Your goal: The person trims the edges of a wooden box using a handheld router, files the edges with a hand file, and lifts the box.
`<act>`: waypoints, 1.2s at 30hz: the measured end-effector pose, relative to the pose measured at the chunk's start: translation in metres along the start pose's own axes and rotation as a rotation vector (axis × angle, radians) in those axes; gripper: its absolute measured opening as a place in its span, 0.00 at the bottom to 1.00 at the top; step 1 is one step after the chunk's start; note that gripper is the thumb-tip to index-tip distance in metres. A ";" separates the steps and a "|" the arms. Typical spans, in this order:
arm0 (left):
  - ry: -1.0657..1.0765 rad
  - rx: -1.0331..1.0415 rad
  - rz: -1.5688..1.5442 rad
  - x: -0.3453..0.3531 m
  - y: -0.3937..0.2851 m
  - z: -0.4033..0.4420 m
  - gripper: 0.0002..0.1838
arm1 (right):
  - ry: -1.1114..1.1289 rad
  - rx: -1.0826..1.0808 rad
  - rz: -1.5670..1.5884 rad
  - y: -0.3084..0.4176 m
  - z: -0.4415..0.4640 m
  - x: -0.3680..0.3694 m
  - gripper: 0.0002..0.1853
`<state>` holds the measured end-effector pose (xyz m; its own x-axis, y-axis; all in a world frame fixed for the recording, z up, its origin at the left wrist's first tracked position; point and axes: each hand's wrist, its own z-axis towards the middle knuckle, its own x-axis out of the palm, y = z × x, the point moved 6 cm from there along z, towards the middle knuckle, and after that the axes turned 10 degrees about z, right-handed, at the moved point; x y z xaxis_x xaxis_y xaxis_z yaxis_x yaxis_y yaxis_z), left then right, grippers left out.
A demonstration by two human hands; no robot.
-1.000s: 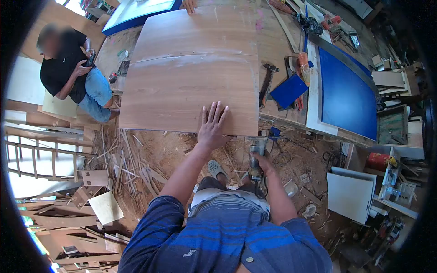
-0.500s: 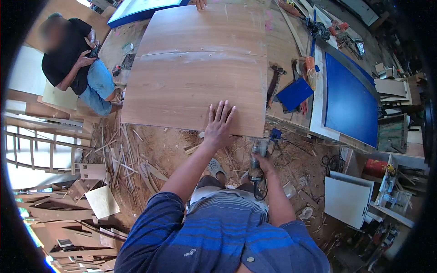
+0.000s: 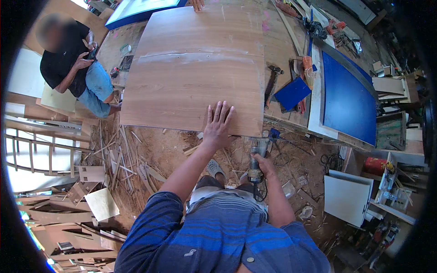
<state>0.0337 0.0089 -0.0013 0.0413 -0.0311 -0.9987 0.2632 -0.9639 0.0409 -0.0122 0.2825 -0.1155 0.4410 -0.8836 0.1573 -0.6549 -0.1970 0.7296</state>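
A wide wood-grain board point(image 3: 168, 93) lies flat on the workbench, with a seam and a few small holes across it. My left hand point(image 3: 217, 128) rests on the board's near edge, fingers spread and palm down. Just beyond the near right corner, my right hand point(image 3: 265, 164) is wrapped around a corded trim router point(image 3: 256, 174) with a clear base. The router's base is at the board's edge; whether its bit touches the wood is hidden. Another person's hand point(image 3: 197, 4) lies on the far edge of the board.
A hammer point(image 3: 272, 84), a small blue piece point(image 3: 292, 93) and a large blue panel point(image 3: 348, 91) are on the right of the bench. At the left sits a person point(image 3: 73, 63) holding a phone-like object. Wood scraps point(image 3: 123, 159) and sawdust litter the floor.
The whole view has shifted slightly to the left. Both hands keep their places at the board's edge, and the router stays by the near right corner.
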 end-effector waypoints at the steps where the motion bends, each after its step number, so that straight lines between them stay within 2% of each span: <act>1: -0.001 -0.004 -0.017 -0.002 0.000 0.000 0.73 | -0.002 0.003 -0.009 0.000 0.000 -0.001 0.24; 5: -0.022 -0.004 -0.015 -0.003 0.001 -0.001 0.73 | 0.011 -0.065 -0.064 -0.003 0.005 -0.005 0.26; 8: -0.024 -0.006 0.011 -0.004 0.000 -0.002 0.73 | 0.015 0.008 0.022 0.000 -0.004 -0.002 0.26; 11: -0.014 -0.002 0.025 -0.004 0.001 -0.002 0.74 | 0.010 0.132 -0.041 0.002 -0.010 -0.003 0.26; 14: -0.026 -0.003 -0.001 0.000 0.002 -0.001 0.74 | -0.024 -0.020 -0.112 0.030 -0.025 0.007 0.27; 17: -0.036 -0.003 -0.026 0.001 0.002 -0.001 0.74 | 0.008 -0.039 -0.144 0.028 -0.023 0.004 0.27; 20: -0.021 -0.005 -0.023 0.002 0.003 -0.002 0.73 | -0.022 -0.058 -0.095 0.012 -0.014 -0.004 0.30; 23: 0.024 -0.003 0.037 0.000 0.002 -0.002 0.73 | -0.050 0.079 -0.175 0.001 -0.013 -0.014 0.34; 26: 0.036 -0.002 0.017 -0.003 0.002 -0.002 0.72 | -0.037 0.076 -0.186 -0.004 -0.012 -0.017 0.38; 29: 0.013 -0.003 0.051 -0.004 0.002 -0.001 0.71 | -0.029 0.039 -0.105 0.009 -0.023 -0.009 0.33; 32: -0.025 -0.005 0.062 0.002 0.003 0.001 0.71 | -0.023 0.003 -0.014 0.054 -0.062 0.015 0.27; 36: -0.047 -0.005 -0.054 -0.004 0.002 -0.002 0.71 | -0.022 -0.049 0.096 0.074 -0.089 0.009 0.28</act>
<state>0.0358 0.0071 0.0028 -0.0183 0.0086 -0.9998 0.2684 -0.9632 -0.0132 -0.0025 0.2979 -0.0005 0.3638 -0.9066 0.2138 -0.6622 -0.0903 0.7438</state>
